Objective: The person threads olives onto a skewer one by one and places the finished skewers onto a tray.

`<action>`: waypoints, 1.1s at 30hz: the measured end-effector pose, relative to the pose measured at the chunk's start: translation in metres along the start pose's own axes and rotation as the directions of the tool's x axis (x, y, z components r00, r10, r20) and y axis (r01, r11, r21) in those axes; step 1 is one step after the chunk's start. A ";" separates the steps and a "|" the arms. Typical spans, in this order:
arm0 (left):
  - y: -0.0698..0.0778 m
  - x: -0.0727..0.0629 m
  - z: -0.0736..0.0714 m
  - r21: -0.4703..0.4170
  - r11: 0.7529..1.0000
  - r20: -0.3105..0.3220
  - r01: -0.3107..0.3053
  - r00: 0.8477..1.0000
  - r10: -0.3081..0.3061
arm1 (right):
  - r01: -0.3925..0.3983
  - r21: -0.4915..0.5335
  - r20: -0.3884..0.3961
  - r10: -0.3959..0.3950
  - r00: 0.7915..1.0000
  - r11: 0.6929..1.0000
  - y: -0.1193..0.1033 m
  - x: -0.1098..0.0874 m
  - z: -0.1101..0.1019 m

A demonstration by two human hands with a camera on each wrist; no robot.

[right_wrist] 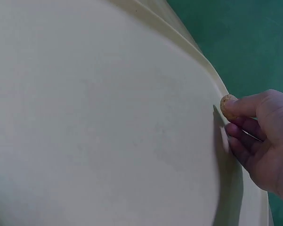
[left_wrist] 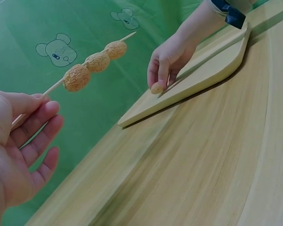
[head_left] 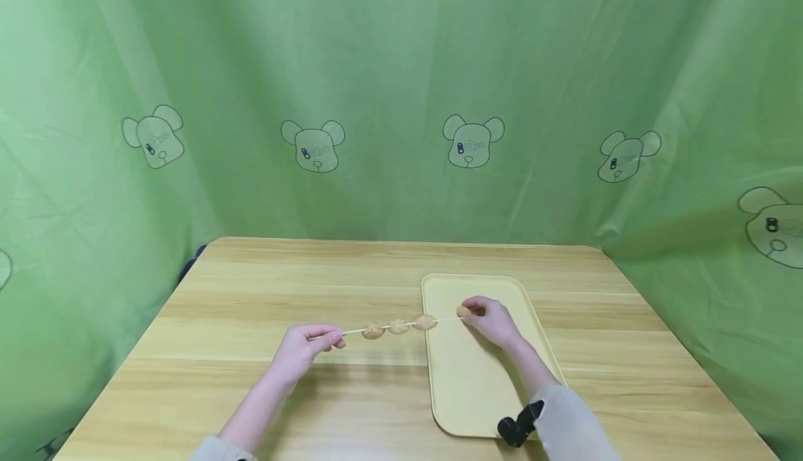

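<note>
My left hand (head_left: 300,351) pinches a thin wooden skewer (left_wrist: 52,88) near its lower end, between thumb and forefinger. Three wrinkled golden-brown balls are threaded along it; the lowest ball (left_wrist: 77,77) is the largest in the left wrist view, and the bare pointed tip sticks out beyond the last one. Over the tray, my right hand (head_left: 498,325) holds a separate loose ball (right_wrist: 228,107) between thumb and fingers. In the head view this ball overlaps the line of the skewer's tip, but the left wrist view shows them apart.
A pale yellow rectangular tray (head_left: 461,391) with a raised rim lies on the wooden table (head_left: 301,266), right of centre. A black strap (head_left: 521,425) sits at the right wrist. Green curtains (head_left: 389,49) printed with bear faces enclose the back and sides.
</note>
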State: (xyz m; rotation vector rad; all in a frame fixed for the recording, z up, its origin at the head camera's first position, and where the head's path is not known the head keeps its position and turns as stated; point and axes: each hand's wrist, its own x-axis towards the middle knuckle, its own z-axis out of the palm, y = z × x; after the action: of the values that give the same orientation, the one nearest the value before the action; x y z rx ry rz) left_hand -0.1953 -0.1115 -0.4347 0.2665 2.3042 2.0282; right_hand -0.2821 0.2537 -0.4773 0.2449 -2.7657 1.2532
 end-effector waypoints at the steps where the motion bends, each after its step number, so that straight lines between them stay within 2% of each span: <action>1: 0.000 0.000 0.000 -0.007 1.000 0.001 0.004 1.000 -0.004 | -0.011 0.024 0.002 0.011 1.000 1.000 -0.001 -0.001 -0.002; 6: 0.001 0.000 0.000 -0.013 1.000 0.020 -0.005 1.000 0.005 | -0.053 0.189 0.035 0.047 0.998 0.981 -0.005 -0.006 -0.013; 10: 0.001 0.001 0.000 -0.012 1.000 0.024 0.002 1.000 -0.001 | -0.081 0.350 0.070 0.060 0.996 0.933 -0.010 -0.013 -0.022; 15: 0.001 0.002 -0.001 -0.007 1.000 0.015 0.011 1.000 -0.011 | -0.051 0.483 0.070 0.020 0.997 0.874 -0.016 -0.021 -0.031; 19: 0.000 0.003 -0.002 -0.001 1.000 0.018 0.003 1.000 -0.003 | -0.017 0.531 0.060 -0.017 0.998 0.847 -0.022 -0.028 -0.037; 26: -0.001 0.002 -0.003 -0.006 1.000 0.022 -0.005 1.000 0.005 | -0.012 0.556 0.057 -0.024 0.998 0.831 -0.032 -0.042 -0.045; 33: 0.001 0.001 -0.005 0.003 1.000 0.018 -0.012 1.000 0.012 | 0.042 0.616 0.044 -0.088 0.995 0.786 -0.044 -0.058 -0.052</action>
State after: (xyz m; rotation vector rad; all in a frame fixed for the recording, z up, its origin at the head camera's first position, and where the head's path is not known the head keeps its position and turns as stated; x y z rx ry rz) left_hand -0.1966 -0.1159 -0.4327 0.2987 2.3007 2.0196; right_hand -0.2155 0.2700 -0.4195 0.4302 -2.2663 2.1295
